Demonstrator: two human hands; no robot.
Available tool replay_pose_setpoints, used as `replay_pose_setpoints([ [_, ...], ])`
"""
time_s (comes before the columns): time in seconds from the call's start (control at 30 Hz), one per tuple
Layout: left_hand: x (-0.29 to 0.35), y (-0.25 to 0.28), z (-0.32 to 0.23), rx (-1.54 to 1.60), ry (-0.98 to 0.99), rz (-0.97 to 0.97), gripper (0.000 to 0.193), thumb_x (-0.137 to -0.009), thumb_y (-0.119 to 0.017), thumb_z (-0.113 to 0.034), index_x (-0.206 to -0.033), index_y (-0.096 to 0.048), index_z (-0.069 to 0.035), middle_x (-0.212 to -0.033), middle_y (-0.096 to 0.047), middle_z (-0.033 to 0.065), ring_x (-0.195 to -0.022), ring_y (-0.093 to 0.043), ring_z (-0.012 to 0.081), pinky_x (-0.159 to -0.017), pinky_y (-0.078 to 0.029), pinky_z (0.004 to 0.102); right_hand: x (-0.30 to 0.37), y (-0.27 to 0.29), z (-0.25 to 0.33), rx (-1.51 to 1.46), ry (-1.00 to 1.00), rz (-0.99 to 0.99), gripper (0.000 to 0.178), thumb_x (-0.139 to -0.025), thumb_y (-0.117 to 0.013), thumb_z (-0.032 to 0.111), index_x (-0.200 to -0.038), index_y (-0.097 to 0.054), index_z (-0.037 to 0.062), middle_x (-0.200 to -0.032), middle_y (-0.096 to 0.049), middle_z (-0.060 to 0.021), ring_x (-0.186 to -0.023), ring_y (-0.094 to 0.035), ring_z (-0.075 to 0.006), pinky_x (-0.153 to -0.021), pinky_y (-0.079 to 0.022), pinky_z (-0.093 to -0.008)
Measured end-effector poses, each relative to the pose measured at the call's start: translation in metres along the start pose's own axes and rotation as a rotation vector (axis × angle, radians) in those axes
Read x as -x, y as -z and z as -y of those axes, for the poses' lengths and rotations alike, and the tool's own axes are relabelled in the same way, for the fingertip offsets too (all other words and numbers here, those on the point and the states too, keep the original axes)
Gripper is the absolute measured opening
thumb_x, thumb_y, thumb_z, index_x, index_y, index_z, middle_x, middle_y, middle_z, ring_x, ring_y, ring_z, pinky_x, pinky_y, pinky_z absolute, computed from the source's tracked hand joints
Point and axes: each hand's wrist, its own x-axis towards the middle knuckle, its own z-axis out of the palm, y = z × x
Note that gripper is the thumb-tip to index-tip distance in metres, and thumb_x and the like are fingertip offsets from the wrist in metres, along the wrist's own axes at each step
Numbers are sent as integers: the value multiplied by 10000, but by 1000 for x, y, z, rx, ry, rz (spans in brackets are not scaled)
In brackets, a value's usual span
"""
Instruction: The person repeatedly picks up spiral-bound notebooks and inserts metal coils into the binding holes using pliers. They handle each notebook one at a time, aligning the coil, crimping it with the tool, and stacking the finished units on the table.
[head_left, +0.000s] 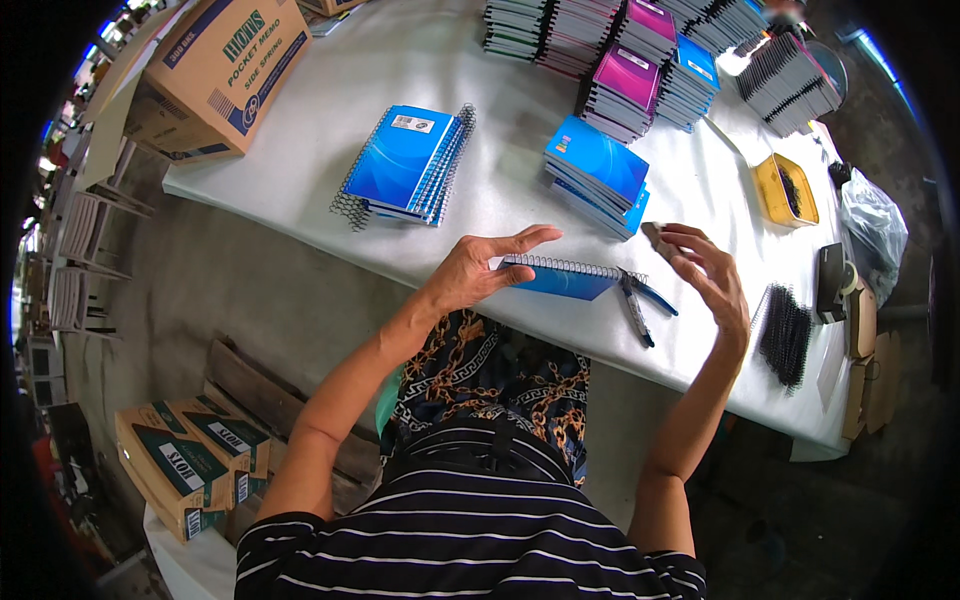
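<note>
My left hand [478, 268] is at the left end of a blue spiral notebook [565, 281]. Its thumb lies against the wire spine and its index finger stretches out above; the other fingers are partly hidden. The notebook is tilted, wire spine uppermost, at the table's near edge. Pliers with dark and blue handles [637, 308] lie at the right end of the spine. My right hand [708, 272] is raised just beyond them, fingers bent around a small grey-brown piece [655, 238] whose kind I cannot make out.
Beyond my hands sit two stacks of blue notebooks [405, 160] [598, 165]. Taller notebook piles [625, 80] fill the back. At right are a yellow tub [785, 190], black wire coils [783, 338] and a tape roll [849, 277]. Cardboard boxes stand back left [215, 85] and lower left [180, 465].
</note>
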Motion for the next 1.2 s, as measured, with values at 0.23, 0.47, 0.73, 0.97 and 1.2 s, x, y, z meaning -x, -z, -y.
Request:
replay_pose_setpoints([
  [0.23,8,0,6,-231,-18,29,688,-833,-631,-540,-1292,-593,-29,-1371,-566,97,-1357,-438,264,-1114,-362,408,30,-49,-41,287,81,-303,356,-827,-739,233,-1153,-669,107,-1273,-547,-134,-1253,-455,-310,-1042,-344,-481],
  [0.47,5,-17,-14,-463,-98,-240,520,-866,-631,-452,-1300,-604,-167,-1272,-637,33,-1169,-603,292,-897,-544,367,63,-122,-40,704,81,-534,492,-899,-625,80,-1376,-507,111,-1178,-509,-168,-1111,-492,-340,-969,-388,-481],
  [0.73,-9,-39,-44,-1155,-293,-410,555,-804,-714,-325,-1314,-593,-145,-1214,-666,45,-1111,-641,289,-766,-573,345,62,-141,77,328,409,-452,458,-760,-735,65,-1203,-623,51,-1015,-554,-118,-863,-570,-272,-728,-490,-385],
  [0.97,-8,-36,-48,-1193,-336,-423,581,-781,-738,-282,-1325,-586,-145,-1203,-672,36,-1106,-644,300,-804,-566,348,54,-146,75,324,447,-422,460,-764,-742,89,-1205,-614,63,-1003,-547,-113,-857,-562,-266,-727,-473,-395],
  [1.2,-6,-34,-54,-1207,-305,-433,594,-777,-737,-285,-1337,-581,-164,-1214,-669,23,-1111,-641,308,-830,-559,352,46,-142,79,282,438,-372,384,-798,-720,104,-1169,-633,56,-965,-556,-98,-815,-567,-241,-699,-472,-373],
])
